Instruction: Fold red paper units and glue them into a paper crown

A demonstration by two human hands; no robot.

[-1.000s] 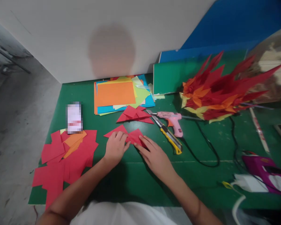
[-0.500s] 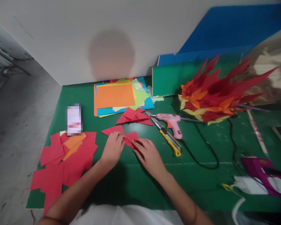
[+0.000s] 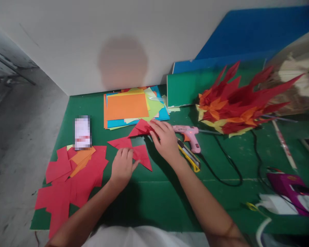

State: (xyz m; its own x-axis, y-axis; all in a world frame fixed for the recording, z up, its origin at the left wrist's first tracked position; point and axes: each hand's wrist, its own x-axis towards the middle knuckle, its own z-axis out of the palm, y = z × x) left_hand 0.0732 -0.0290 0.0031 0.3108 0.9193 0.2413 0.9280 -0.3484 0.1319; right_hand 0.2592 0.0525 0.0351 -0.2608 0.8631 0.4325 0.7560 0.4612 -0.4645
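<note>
My left hand [image 3: 122, 168] rests on a folded red paper [image 3: 141, 154] with pointed ends, its fingertips on the paper and its thumb spread to the right. Farther back, my right hand [image 3: 166, 142] has its fingers and thumb about another folded red paper [image 3: 139, 128]; its right part is hidden under the hand. Beside that hand lie a yellow utility knife [image 3: 189, 155], its blade end covered by my fingers, and a pink hot glue gun [image 3: 192, 135] with a small red light on.
Loose red sheets [image 3: 81, 181] spread at the left under a phone [image 3: 82, 132]. Stacked coloured paper [image 3: 127, 106] lies by the wall. A red-and-orange paper flame [image 3: 237, 106] stands back right. A black cord [image 3: 228, 183] crosses the green table [image 3: 149, 212] near a purple box [image 3: 285, 187].
My right hand has left the nearer red paper and moved up to the folded red paper behind it. My left hand has shifted slightly down, its thumb now apart.
</note>
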